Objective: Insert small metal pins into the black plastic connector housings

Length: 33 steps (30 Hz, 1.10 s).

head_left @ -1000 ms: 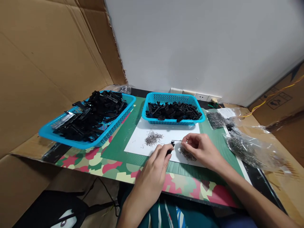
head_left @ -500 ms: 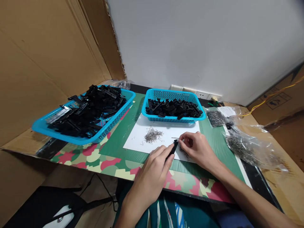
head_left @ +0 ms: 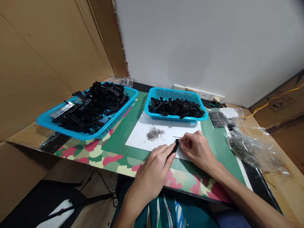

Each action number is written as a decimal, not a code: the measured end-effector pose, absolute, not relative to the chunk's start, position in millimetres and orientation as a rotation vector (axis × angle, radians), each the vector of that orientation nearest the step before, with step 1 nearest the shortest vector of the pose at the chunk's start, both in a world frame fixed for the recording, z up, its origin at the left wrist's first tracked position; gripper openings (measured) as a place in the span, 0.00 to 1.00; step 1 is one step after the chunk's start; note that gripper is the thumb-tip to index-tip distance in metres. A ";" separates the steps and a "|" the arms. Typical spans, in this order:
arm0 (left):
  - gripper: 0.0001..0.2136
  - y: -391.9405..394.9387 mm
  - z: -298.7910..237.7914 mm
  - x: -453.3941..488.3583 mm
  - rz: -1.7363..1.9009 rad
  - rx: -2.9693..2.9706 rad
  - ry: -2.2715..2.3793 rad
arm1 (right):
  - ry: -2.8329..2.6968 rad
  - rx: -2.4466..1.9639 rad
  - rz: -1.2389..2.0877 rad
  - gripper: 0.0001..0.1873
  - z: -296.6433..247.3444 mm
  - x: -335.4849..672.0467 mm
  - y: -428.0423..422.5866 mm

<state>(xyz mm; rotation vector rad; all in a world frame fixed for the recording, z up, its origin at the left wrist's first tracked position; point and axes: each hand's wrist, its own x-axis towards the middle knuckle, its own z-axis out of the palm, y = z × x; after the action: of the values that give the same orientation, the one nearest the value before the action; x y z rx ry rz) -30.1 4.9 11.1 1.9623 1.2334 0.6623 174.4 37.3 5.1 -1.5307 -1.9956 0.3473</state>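
My left hand [head_left: 155, 169] is closed around a small, narrow black plastic part [head_left: 175, 148], holding it near the front of a white sheet of paper [head_left: 137, 134]. My right hand [head_left: 196, 147] is pinched at the upper end of that part, its fingertips meeting or nearly meeting the plastic. A thin metal rod [head_left: 177, 137] sticks out to the left from the right hand's fingers. Whatever else sits between those fingertips is hidden. Left of the hands, a loose pile of tiny bent metal wires [head_left: 155, 133] lies on the paper.
Behind the paper stands a blue basket [head_left: 177, 118] of black plastic parts. A larger blue basket [head_left: 118, 122], heaped with similar parts, is at left. Clear bags of small metal pieces [head_left: 218, 119] lie at right. Wall sockets [head_left: 204, 95] line the back.
The right fingers have shifted slightly against the black part's upper end. My left hand keeps its hold. The whole view has moved a little.
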 end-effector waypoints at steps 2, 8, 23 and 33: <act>0.21 5.4 10.1 -30.1 0.657 1.957 1.228 | -2.014 -1.535 0.376 0.08 5.4 175.1 38.7; 0.22 6.4 7.3 -31.5 0.627 1.928 1.267 | -2.095 -1.516 0.519 0.09 19.3 184.3 43.8; 0.20 7.4 12.4 -32.2 0.675 1.945 1.238 | -2.369 -1.443 0.512 0.05 32.2 214.2 80.6; 0.20 6.7 13.5 -31.5 0.681 1.907 1.260 | -2.380 -1.440 0.292 0.08 24.1 222.8 70.1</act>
<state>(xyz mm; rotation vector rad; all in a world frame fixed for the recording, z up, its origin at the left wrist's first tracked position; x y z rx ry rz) -31.5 6.7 13.5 1.9071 1.2599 0.6808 222.8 70.1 24.1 -1.4399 -2.3797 0.2919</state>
